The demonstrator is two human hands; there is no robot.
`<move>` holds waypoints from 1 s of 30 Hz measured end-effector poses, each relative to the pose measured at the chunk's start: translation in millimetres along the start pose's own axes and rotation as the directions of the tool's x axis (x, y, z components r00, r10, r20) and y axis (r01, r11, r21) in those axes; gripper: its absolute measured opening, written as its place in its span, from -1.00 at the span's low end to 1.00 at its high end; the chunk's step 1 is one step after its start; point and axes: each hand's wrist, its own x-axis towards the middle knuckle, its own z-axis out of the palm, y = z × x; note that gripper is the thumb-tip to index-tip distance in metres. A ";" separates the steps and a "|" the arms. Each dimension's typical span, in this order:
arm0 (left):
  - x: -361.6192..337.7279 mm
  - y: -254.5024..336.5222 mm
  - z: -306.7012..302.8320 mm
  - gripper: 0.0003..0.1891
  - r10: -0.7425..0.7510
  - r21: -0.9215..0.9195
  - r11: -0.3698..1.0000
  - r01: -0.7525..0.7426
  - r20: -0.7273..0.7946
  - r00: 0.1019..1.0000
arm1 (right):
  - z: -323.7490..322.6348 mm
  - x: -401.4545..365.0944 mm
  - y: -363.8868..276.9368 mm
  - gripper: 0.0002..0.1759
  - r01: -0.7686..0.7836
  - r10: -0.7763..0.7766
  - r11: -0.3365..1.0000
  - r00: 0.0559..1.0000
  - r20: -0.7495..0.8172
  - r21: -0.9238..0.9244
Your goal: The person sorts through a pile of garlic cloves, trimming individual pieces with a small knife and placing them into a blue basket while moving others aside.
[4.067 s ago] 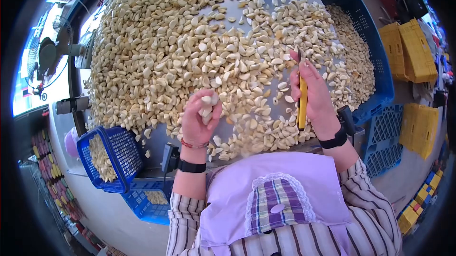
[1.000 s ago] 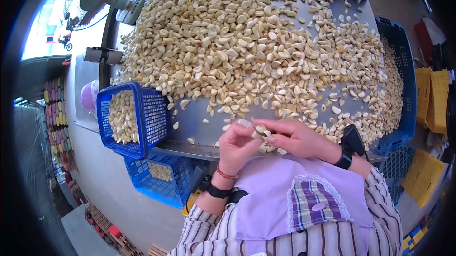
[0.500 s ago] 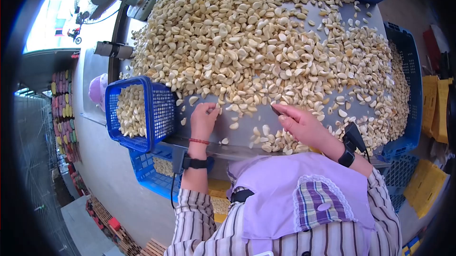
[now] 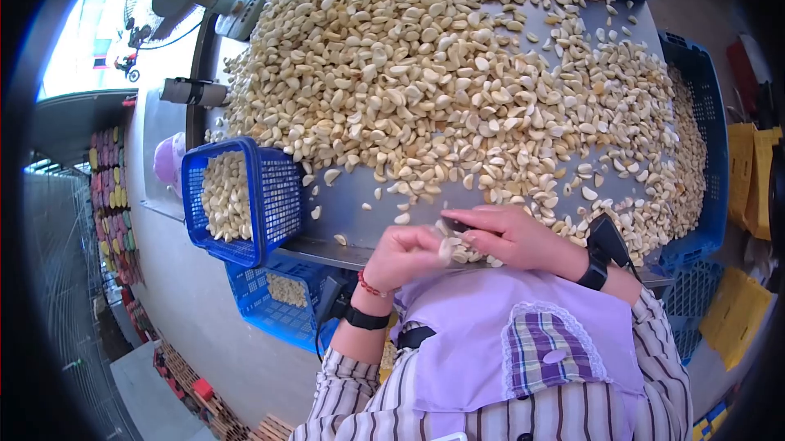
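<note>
Left fingers (image 4: 426, 236) pinch a clove (image 4: 446, 252) at their tips — right fingers (image 4: 481, 218) grip a knife (image 4: 455, 225).

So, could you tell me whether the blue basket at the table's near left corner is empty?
Not empty: pale cloves show inside the blue basket, though I cannot tell how deep.

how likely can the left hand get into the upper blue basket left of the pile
Probably yes: only scattered cloves lie on the table between the left hand and that basket. It would have to go over the near mesh wall, though, and seems busy pinching a clove.
</note>
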 end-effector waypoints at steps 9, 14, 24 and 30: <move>36.9 -19.1 -149.1 -0.77 0.493 0.739 0.665 0.108 -0.544 0.679 | -4.3 -2.5 -1.2 -0.55 -0.274 0.348 0.878 0.929 -0.129 0.391; 50.9 -34.9 -192.9 -0.74 0.718 0.967 -0.015 0.256 -0.168 0.675 | -1.7 -7.5 2.3 -0.56 -0.251 0.301 0.920 0.945 -0.132 0.300; 33.1 5.0 -26.3 -0.77 0.155 -0.300 0.918 -0.258 -0.327 0.932 | -0.8 -6.5 -3.9 -0.39 -0.102 0.131 0.982 0.974 -0.186 0.159; 28.5 -1.4 34.8 -0.87 0.036 -0.358 0.927 -0.111 -0.209 0.977 | 1.0 -5.7 -5.3 -0.38 -0.058 0.112 0.953 0.980 -0.168 0.297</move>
